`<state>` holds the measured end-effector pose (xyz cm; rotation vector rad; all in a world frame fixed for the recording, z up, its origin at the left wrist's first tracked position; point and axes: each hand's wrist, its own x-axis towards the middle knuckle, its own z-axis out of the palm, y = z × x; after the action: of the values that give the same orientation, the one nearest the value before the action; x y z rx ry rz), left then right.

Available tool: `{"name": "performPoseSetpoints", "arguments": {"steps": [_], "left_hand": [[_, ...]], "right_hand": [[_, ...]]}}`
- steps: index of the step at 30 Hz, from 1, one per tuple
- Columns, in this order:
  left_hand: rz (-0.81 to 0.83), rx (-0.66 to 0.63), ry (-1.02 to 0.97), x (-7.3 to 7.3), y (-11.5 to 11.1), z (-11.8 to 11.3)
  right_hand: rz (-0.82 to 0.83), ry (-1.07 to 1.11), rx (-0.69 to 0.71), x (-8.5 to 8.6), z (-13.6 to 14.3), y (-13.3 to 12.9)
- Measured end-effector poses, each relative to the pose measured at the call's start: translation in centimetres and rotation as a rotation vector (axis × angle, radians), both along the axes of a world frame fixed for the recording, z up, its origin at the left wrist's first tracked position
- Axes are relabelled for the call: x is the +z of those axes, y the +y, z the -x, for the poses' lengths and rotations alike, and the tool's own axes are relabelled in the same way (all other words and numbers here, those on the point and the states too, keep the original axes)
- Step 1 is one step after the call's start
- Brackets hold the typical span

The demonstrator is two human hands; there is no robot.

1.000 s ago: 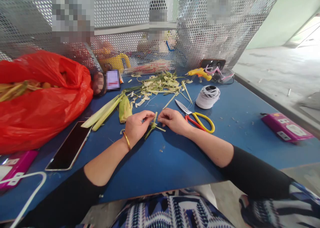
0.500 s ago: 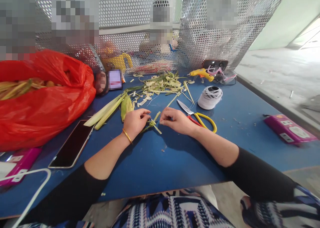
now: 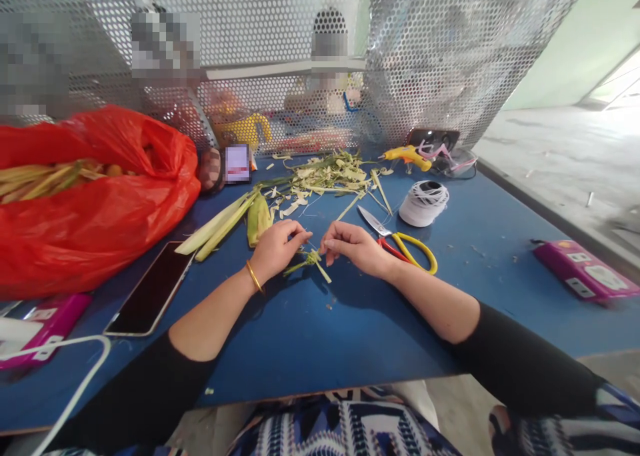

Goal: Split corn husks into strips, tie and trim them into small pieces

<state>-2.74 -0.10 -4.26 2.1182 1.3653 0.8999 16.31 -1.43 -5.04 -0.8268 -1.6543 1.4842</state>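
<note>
A small knotted bundle of green husk strips [image 3: 313, 259] lies on the blue table between my hands. My left hand [image 3: 278, 248], with a gold bangle at the wrist, pinches at the bundle's upper left; a fine thread shows faintly by its fingertips. From the other side my right hand [image 3: 354, 248] is closed, thumb against fingers, at the bundle's right; the thread in its grip is mostly hidden. Scissors [image 3: 397, 237] with red and yellow handles lie beside my right hand. Behind my left hand are a green husk piece [image 3: 259, 221] and long pale husk leaves [image 3: 220, 226].
Husk scraps [image 3: 333, 175] are heaped at the back. A white thread spool [image 3: 424, 204], a yellow glue gun [image 3: 407, 157] and pink-framed glasses [image 3: 450, 157] stand right. On the left are a red plastic bag [image 3: 150, 223] and a phone [image 3: 149, 289]. A perforated metal screen [image 3: 280, 29] borders the table.
My left fingers have shifted slightly up and right from the bundle, and my right fingers have closed in a little. The bundle has turned slightly. The whole view has moved a little.
</note>
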Motion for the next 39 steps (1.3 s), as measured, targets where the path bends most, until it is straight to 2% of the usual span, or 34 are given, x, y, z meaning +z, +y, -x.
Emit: {"name": "performPoseSetpoints", "arguments": {"steps": [3,7,9,11,15,22,36,39], "left_hand": [[0.154,-0.073,-0.21,0.2,-0.3,-0.2],[0.514,-0.185,-0.504,0.4,-1.0,-0.6],[0.658,-0.224,-0.566,0.5,-1.1,-0.7],[0.715,-0.249,-0.596,0.5,-1.2,-0.8],[0.694,-0.24,-0.592,0.2,-1.2,-1.1],[0.525,-0.219,-0.443,-0.4,-0.8,-1.2],[0.388,-0.208,-0.266,-0.5,-0.6,-1.0],[0.381,-0.179,-0.239,-0.5,-0.7,-1.0]], "right_hand": [[-0.013,-0.005,-0.004,0.1,0.0,0.0],[-0.045,-0.044,-0.001,0.2,0.0,-0.2],[-0.07,-0.071,0.011,0.3,-0.1,-0.3],[-0.1,-0.107,0.027,0.4,-0.1,-0.6],[-0.192,-0.249,0.038,0.8,0.1,-1.2],[-0.412,-0.557,0.0,1.5,0.4,-2.1],[-0.409,-0.699,0.038,1.7,0.3,-2.0],[-0.377,-0.664,0.028,1.4,0.4,-1.9]]}}
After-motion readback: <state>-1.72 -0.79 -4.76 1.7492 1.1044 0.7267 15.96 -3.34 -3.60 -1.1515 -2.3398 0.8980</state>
